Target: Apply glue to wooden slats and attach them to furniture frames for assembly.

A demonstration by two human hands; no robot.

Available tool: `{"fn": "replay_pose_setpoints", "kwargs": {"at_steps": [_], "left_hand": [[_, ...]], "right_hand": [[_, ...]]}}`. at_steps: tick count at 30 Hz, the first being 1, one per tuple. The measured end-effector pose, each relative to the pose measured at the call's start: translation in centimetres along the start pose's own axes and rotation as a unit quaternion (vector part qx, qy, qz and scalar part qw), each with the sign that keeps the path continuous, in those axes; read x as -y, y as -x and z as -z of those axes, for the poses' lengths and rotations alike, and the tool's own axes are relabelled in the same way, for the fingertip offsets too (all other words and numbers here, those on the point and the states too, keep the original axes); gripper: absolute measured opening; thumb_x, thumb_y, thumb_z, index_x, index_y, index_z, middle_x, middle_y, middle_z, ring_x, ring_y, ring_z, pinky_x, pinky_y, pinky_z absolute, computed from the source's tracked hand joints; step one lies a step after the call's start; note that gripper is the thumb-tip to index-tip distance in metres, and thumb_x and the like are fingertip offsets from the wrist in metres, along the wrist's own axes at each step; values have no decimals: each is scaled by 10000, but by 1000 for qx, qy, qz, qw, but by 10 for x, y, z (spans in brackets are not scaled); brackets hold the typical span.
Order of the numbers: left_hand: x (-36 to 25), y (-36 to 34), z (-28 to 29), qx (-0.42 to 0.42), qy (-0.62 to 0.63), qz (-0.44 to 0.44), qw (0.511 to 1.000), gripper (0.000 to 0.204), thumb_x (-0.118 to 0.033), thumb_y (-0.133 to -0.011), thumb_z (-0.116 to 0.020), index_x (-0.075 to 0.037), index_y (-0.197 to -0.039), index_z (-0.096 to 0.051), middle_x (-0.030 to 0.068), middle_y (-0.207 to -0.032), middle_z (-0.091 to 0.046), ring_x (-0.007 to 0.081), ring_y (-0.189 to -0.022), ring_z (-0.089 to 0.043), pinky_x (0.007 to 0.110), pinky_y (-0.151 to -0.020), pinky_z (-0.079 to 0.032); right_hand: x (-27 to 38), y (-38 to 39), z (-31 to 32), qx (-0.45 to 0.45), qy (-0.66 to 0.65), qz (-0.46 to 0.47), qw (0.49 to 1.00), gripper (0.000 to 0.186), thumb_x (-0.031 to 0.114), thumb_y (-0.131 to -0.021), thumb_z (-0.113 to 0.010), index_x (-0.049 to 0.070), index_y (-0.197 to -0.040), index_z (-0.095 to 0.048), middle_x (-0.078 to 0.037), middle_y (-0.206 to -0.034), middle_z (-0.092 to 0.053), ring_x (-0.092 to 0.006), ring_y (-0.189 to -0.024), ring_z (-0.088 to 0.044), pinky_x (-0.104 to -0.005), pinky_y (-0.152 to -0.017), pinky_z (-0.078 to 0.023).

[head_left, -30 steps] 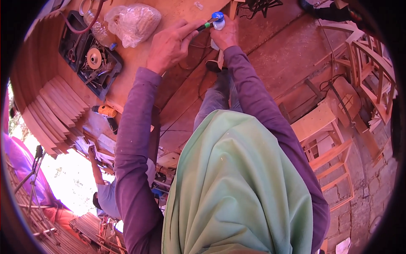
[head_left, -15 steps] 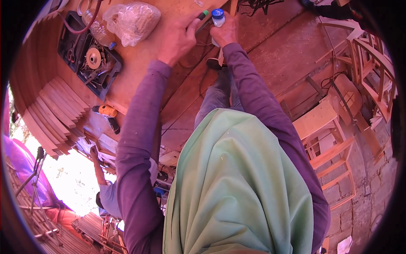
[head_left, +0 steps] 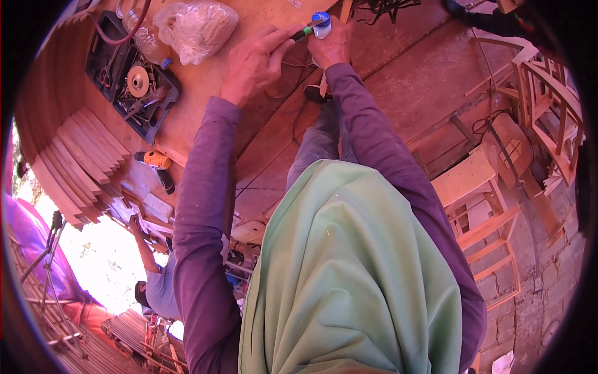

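Observation:
My left hand (head_left: 252, 65), at the front of the wooden work surface, grips a slim tool (head_left: 299, 34) with a black handle and green band; its tip is against the blue cap (head_left: 321, 17) of a small white container (head_left: 322, 31). My right hand (head_left: 333, 45) is closed around that container. A crumpled plastic bag (head_left: 196, 34) lies left of my hands on the work surface (head_left: 205, 81), beside an open black tool case (head_left: 152, 128) holding scissors, a metal disc and loose tools. Whether the cap has lifted at all is too small to tell.
At left are stacked curved wooden pieces (head_left: 81, 162) and a yellow drill (head_left: 156, 159). A co-worker in a blue shirt (head_left: 163, 283) is at lower left. Wooden chair frames (head_left: 542, 93) and a bench (head_left: 464, 177) fill the right. Dark cables (head_left: 380, 9) lie beyond my right hand.
Half a second ago the tool tip was left of and below the cap, with my left hand further right; now the tip is back at the cap and that hand has shifted slightly left.

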State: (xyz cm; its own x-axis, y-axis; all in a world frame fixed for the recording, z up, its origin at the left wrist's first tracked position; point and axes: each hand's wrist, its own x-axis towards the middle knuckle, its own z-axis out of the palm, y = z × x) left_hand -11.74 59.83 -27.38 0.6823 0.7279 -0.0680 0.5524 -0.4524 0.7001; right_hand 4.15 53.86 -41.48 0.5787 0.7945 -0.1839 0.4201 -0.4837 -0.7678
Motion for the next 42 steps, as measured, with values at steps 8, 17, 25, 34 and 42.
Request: {"fn": "replay_pose_setpoints", "kwargs": {"at_steps": [8, 17, 25, 34, 42], "left_hand": [[6, -13, -9, -72, 263, 213, 938, 260, -175, -1075, -581, -8, -1251, -674, 167, -983, -754, 233, -814, -714, 361, -714, -561], [24, -33, -19, -147, -119, 169, 967, 297, -261, -942, -742, -51, -1140, -674, 182, -1055, -708, 375, -942, -711, 472, -821, -556], [-24, -36, -30, -236, -110, 76, 962, 300, -255, -898, -784, -69, -1115, -694, 134, -989, -698, 331, -897, -709, 430, -776, -562], [-29, -49, -48, -128, 26, 204, 970, 262, -267, -897, -779, -23, -990, -784, 130, -843, -770, 260, -757, -753, 374, -725, -579], [-42, -39, -60, -146, -35, 115, 982, 226, -239, -872, -742, -22, -810, -723, 130, -723, -719, 321, -710, -727, 438, -688, -575]], "right_hand": [[14, 4, 17, -9, 16, -21, 1000, 446, 151, -721, -766, 49, -1138, -647, -302, -1215, -497, -532, -1085, -596, -536, -967, -522], [26, 6, 24, 19, 13, -35, 999, 473, 163, -718, -782, 24, -1139, -618, -330, -1181, -509, -529, -1090, -585, -516, -995, -505], [27, 6, 24, 3, 80, -44, 996, 506, 217, -695, -826, 38, -1128, -636, -243, -1208, -466, -489, -1088, -580, -555, -949, -520], [34, 6, 23, -28, 94, -29, 995, 522, 366, -749, -857, 8, -1069, -653, -244, -1171, -478, -465, -1082, -569, -542, -946, -481], [10, -1, 5, -24, 88, -37, 995, 481, 350, -765, -837, 23, -1070, -659, -240, -1182, -487, -463, -1003, -616, -513, -877, -524]]}}
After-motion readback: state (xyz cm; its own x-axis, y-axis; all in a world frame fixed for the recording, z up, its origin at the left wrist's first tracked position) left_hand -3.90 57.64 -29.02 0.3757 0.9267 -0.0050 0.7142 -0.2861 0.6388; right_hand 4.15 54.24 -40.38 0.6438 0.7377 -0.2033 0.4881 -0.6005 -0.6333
